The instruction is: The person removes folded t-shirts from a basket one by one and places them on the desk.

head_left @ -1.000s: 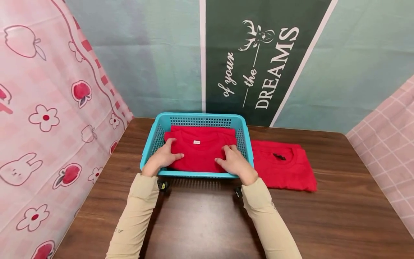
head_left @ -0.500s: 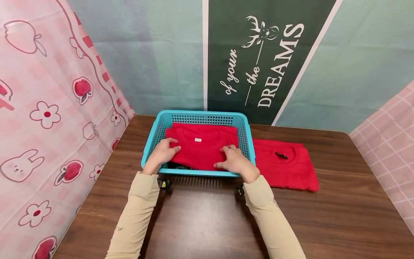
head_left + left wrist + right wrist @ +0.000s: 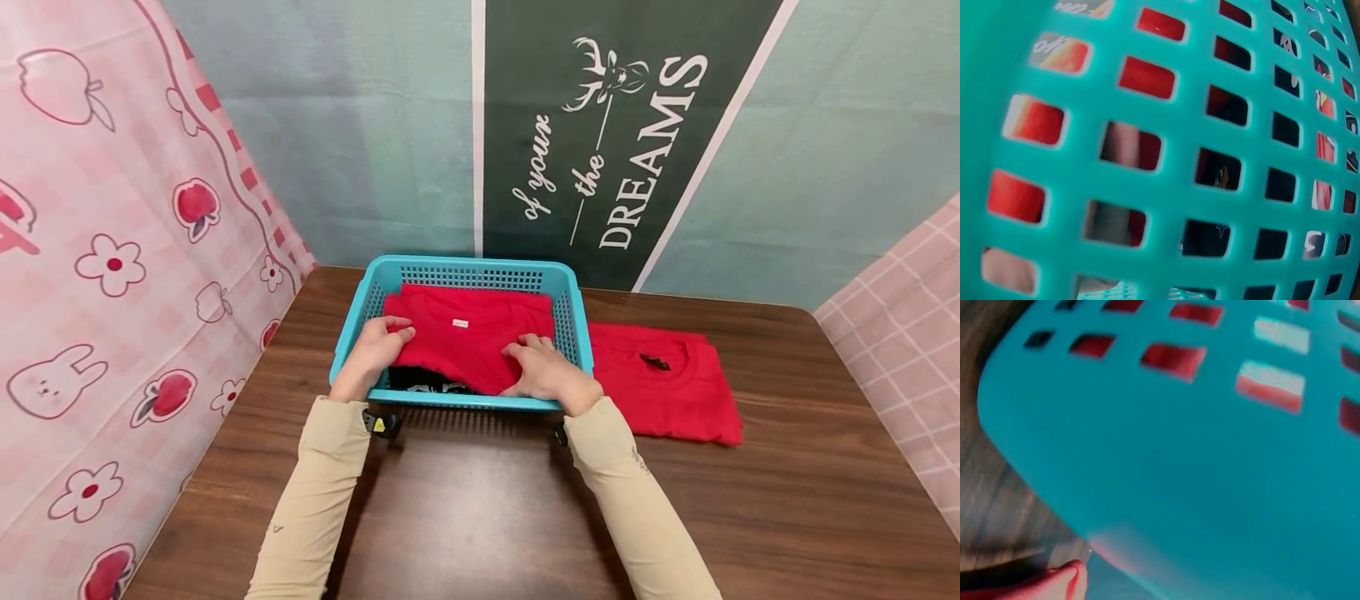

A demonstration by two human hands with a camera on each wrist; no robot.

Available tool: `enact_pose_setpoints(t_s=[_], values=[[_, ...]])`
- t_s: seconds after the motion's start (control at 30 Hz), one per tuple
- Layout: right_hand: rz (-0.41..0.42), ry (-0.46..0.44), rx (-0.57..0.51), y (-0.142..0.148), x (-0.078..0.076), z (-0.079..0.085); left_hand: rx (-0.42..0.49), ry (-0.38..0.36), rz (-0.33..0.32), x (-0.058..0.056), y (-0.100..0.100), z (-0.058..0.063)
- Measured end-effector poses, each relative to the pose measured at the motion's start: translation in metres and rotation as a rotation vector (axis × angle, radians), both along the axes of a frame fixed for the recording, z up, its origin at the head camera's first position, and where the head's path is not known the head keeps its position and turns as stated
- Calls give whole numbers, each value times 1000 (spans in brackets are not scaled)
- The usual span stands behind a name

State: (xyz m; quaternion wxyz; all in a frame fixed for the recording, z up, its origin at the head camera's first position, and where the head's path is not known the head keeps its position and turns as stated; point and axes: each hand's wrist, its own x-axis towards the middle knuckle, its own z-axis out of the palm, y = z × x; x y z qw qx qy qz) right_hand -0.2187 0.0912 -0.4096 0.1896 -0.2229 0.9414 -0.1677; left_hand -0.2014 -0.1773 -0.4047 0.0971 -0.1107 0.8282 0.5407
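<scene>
Inside a turquoise plastic basket [image 3: 480,262] lies a folded red T-shirt [image 3: 480,346] with a white neck label. My left hand [image 3: 378,346] pinches its left edge, which is raised off a dark printed cloth [image 3: 411,377] beneath. At the shirt's right side, my right hand [image 3: 546,371] grips the fabric with thumb and fingers. Most of its fingertips are hidden by the shirt. The left wrist view looks through the basket's slotted wall [image 3: 1260,119] at red cloth, dark prints and part of a finger [image 3: 1124,144]. Basket wall [image 3: 1179,469] fills the right wrist view.
Another folded red T-shirt [image 3: 675,396] with a black neck label lies on the wooden table [image 3: 480,517], right beside the basket. Behind the table hangs a green cloth with lettering [image 3: 652,158]; a pink patterned curtain [image 3: 112,325] borders the left side.
Both hands have closed in on the shirt's sides. Its front left edge has risen and moved back, baring the dark printed cloth. The view has shifted slightly.
</scene>
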Motion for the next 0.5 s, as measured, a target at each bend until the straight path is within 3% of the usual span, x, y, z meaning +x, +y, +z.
enact_pose_setpoints(t_s=[0.23,0.5], values=[[28,-4,42,1,-2,2,45,-9,7,-1,0,2],[46,134,50,6,1,5,14,-40,11,1,-1,2]])
